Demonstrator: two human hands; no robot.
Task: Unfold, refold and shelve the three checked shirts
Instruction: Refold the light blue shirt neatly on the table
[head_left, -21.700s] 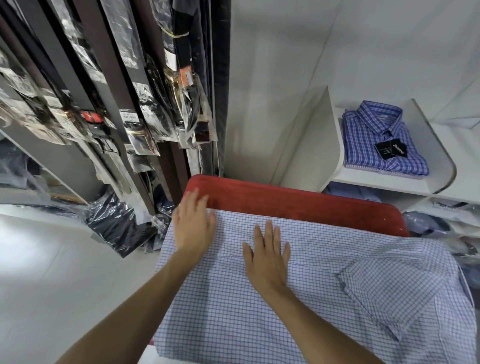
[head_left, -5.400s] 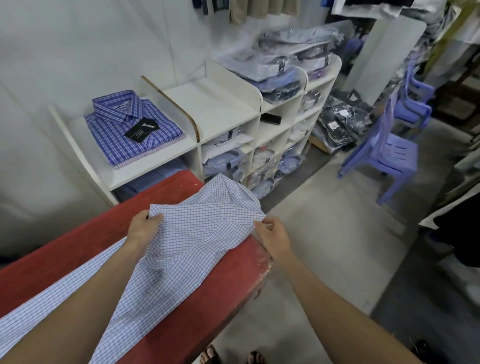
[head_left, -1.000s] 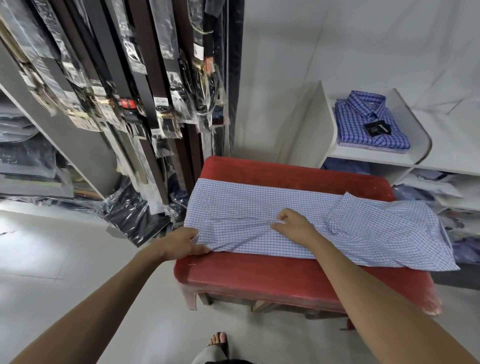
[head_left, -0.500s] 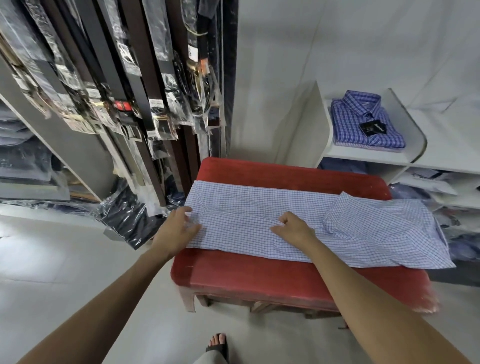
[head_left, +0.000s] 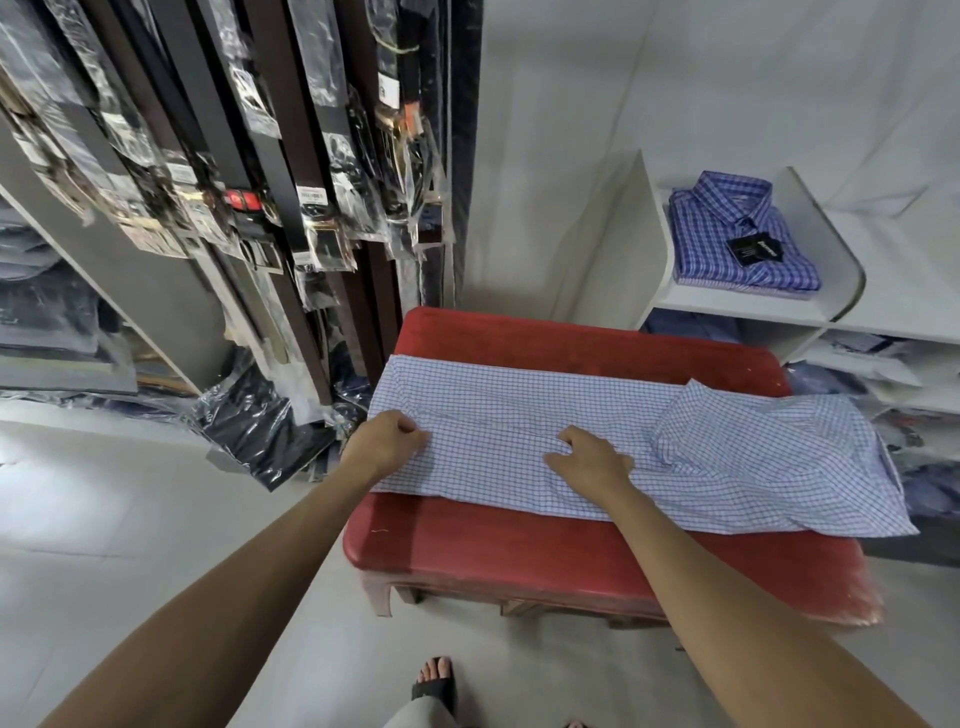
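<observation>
My left hand (head_left: 385, 441) has its fingers curled into a loose fist at the left end of the pale blue-and-white checked cotton shirt (head_left: 597, 447), knuckles up, and they seem to pinch a ridge of the cloth there, though the fingertips are tucked out of my sight. My right hand (head_left: 589, 457) sits near the middle of the same shirt with its fingers bent and pressed close together, bunching a small fold of fabric under them; the thumb sticks out toward the left. Both forearms reach in bare from the bottom of the view.

The shirt lies folded into a long band across the red cushioned bench top (head_left: 571, 545), its left end at the bench's left edge and its right part, with a folded-over flap, running to the right edge. A strip of red shows in front of and behind it.

On the white shelf unit (head_left: 737, 304) behind the bench at the right, I see a darker blue plaid shirt (head_left: 737, 234), folded, collar up, with a black tag (head_left: 754, 250) on its front. To the left hang dark belts in clear plastic sleeves (head_left: 291, 171). One sandalled foot (head_left: 435, 683) shows on the grey floor below.
</observation>
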